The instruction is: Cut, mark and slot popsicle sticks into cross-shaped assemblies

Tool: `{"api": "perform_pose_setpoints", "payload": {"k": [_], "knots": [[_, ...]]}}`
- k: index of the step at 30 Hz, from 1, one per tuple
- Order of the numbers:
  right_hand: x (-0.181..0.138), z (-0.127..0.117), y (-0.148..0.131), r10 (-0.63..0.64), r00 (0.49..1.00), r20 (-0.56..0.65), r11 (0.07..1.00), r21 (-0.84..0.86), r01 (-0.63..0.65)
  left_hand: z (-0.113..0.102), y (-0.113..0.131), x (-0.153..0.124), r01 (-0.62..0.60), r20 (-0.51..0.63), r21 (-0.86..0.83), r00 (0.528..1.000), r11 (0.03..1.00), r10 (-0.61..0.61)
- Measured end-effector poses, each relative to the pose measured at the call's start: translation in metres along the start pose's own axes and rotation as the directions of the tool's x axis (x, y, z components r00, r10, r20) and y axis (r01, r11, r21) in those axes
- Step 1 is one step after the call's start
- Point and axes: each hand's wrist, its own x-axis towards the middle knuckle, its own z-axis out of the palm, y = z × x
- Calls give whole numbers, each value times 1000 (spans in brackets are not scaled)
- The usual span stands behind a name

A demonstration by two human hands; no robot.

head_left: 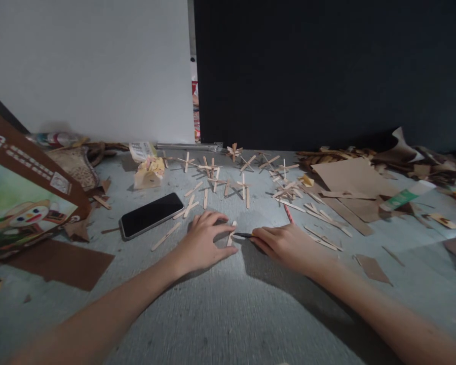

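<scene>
A short pale wooden craft stick (231, 237) lies on the table in front of me. My left hand (203, 238) steadies it, with the thumb by its near end and the index finger by its far part. From the right, my right hand (283, 246) grips a pen-like tool with a dark pointed tip (243, 234). That tip reaches the stick's middle; whether it is a pen or a blade I cannot make out. Just beyond my hands are crossed craft sticks (244, 191) and a loose craft stick (166, 236). A red patterned stick (289, 214) shows behind my right hand.
A black-screened phone (152, 215) lies left of my hands. Further left stands a printed carton (34, 203) beside a brown cardboard piece (64, 263). On the right are cardboard sheets (345, 177), a green-and-white tube (406, 196) and scraps. A dark panel (327, 76) rises behind.
</scene>
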Motion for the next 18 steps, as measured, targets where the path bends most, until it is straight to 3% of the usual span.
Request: {"api": "perform_pose_setpoints", "payload": {"k": [10,18], "knots": [[1,-1,-2,24,999,33,999,40,-25,3,-7,1,8,18,6,1000,1000,-8],[3,-4,-6,52,996,73,998,-23,-51,4,-6,1,14,12,5,1000,1000,-15]]}}
